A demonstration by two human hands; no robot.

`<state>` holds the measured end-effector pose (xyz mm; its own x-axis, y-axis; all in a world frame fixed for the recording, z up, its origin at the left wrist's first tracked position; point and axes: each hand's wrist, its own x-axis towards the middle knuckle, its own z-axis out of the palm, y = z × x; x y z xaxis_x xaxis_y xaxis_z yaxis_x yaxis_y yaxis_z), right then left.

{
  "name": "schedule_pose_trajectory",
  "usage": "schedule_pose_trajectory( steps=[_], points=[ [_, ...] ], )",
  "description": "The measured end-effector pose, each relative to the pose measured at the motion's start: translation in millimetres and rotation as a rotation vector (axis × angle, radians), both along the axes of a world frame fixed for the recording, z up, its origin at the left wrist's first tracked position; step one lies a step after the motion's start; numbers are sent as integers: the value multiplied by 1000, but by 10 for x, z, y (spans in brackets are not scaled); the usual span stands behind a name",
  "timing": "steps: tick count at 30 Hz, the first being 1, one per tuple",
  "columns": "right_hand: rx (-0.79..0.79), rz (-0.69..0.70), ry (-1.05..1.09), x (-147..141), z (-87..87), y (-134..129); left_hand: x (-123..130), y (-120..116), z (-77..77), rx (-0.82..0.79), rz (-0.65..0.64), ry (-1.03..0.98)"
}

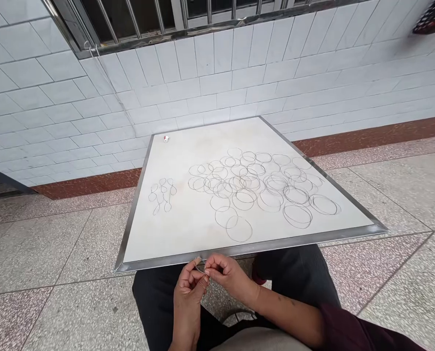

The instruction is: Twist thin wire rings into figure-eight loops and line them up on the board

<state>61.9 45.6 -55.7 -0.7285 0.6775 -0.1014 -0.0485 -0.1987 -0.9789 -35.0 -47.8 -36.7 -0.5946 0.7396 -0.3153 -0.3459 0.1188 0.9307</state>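
Note:
A thin wire loop (199, 267) is held between both hands just below the near edge of a white board. My left hand (188, 292) is closed, its thumb and fingers pinching the wire on the left. Close against it, my right hand (230, 277) pinches the same wire with thumb and forefinger, fingers curled. Part of the loop is hidden behind the fingers. Many round wire rings (250, 183) lie overlapping on the right and middle of the board. Several smaller twisted wire shapes (161, 195) lie apart at its left.
The metal-rimmed white board (188, 234) slopes off toward a tiled wall (217, 85). A small white-and-red object (166, 139) sits near its far left corner. My legs (297, 278) are under the near edge. A barred window (166, 19) is above.

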Motion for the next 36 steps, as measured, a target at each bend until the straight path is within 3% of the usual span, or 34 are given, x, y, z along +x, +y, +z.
schedule_pose_trajectory(
  steps=[13,17,22,26,29,36],
  points=[
    [73,-92,-15,-156,-67,-15,9,130,-114,55,130,28],
    [92,-68,-57,-210,-69,59,-76,178,-90,65,95,83],
    [192,7,-136,-160,20,248,-463,377,51,12,-29,340],
    [421,-60,-189,-106,27,297,-906,721,117,-81,-29,544],
    [501,-34,-230,-103,-17,290,-1167,1004,136,-154,-22,648],
    [607,-1,-316,-113,-62,318,-1406,1392,174,-298,-28,856]
  ],
)
